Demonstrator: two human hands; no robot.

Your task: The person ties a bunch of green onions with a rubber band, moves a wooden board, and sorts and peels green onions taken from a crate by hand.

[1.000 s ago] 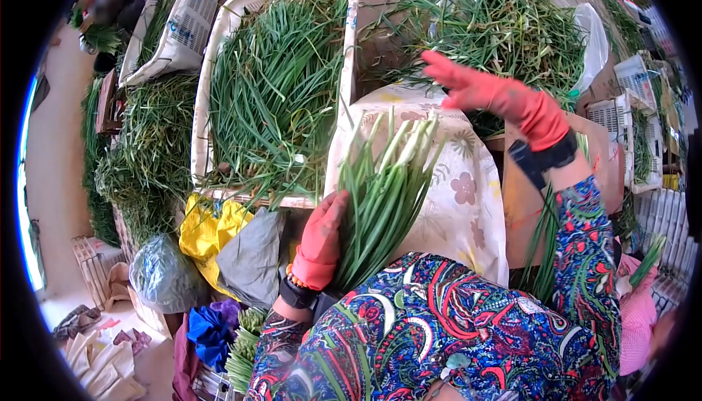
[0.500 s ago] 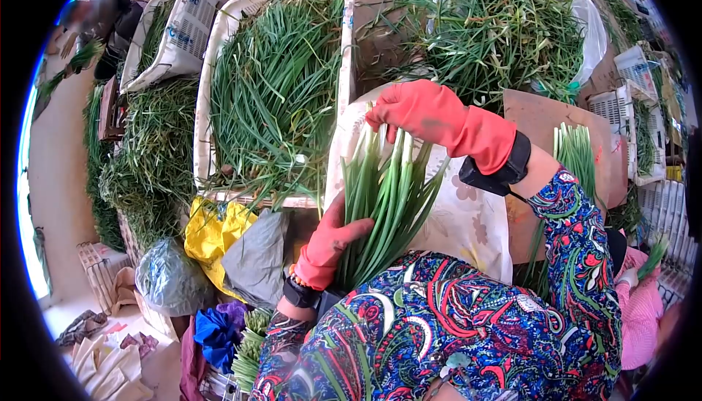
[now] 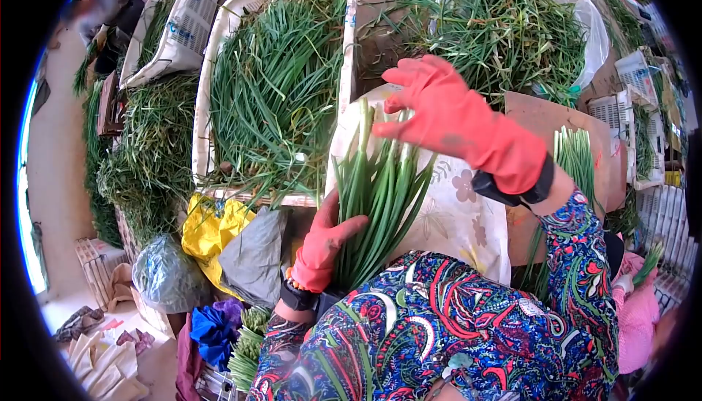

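In a red rubber glove, my left hand [image 3: 325, 244] is wrapped round the lower, leafy part of a bunch of chives [image 3: 376, 207]. The bunch stands tilted in front of my chest, white stem ends up and green leaves down, over a pale flower-printed sheet [image 3: 468, 218]. My right hand [image 3: 442, 119], gloved in red too, hovers over the stem ends with its fingers apart and nothing visible in them. It covers some of the white ends. One group of stems on the left sticks up higher than the others.
Ahead stands a white crate [image 3: 349, 50] heaped with loose chives. A big pile of greens [image 3: 497, 28] lies at the back right. Another bunch [image 3: 575, 160] rests on a brown board [image 3: 534, 119]. Yellow and grey bags [image 3: 256, 255] lie left. Other people are at both edges.
My right hand has opened and pulled away from the stem ends, up and to the right. My left hand keeps hold of the bunch, with a slight shift down and left.
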